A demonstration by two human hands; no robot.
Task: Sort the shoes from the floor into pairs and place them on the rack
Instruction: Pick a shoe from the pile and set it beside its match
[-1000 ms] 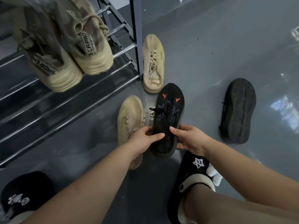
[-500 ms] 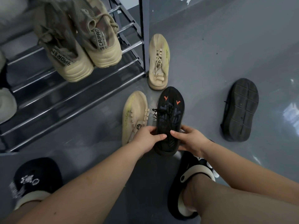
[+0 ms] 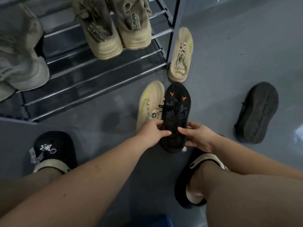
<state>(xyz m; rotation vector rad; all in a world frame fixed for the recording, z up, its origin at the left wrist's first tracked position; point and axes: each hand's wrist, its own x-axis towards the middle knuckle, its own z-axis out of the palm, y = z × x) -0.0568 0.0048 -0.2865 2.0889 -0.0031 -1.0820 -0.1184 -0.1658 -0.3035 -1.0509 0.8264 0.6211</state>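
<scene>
Both hands hold a black sneaker (image 3: pixel 177 110) with orange marks, toe pointing away, just above the floor. My left hand (image 3: pixel 151 132) grips its left side near the heel, and my right hand (image 3: pixel 196 136) grips the right side. Its mate, a black sneaker (image 3: pixel 257 112), lies sole-up on the floor to the right. One beige sneaker (image 3: pixel 150 102) lies just left of the held shoe, and another beige sneaker (image 3: pixel 181 54) lies beyond it beside the rack's post. The metal rack (image 3: pixel 91 79) fills the upper left.
A tan high-top pair (image 3: pixel 118 30) stands on an upper rack shelf, with a grey-green shoe (image 3: pixel 19 51) at far left. My feet wear black clogs, the left clog (image 3: pixel 52 151) and the right clog (image 3: pixel 195 177). The floor is grey and glossy.
The view has shifted so the rack and shoes slide right and down in frame. Both hands stay on the black sneaker, which has hardly moved relative to the beige shoes.
</scene>
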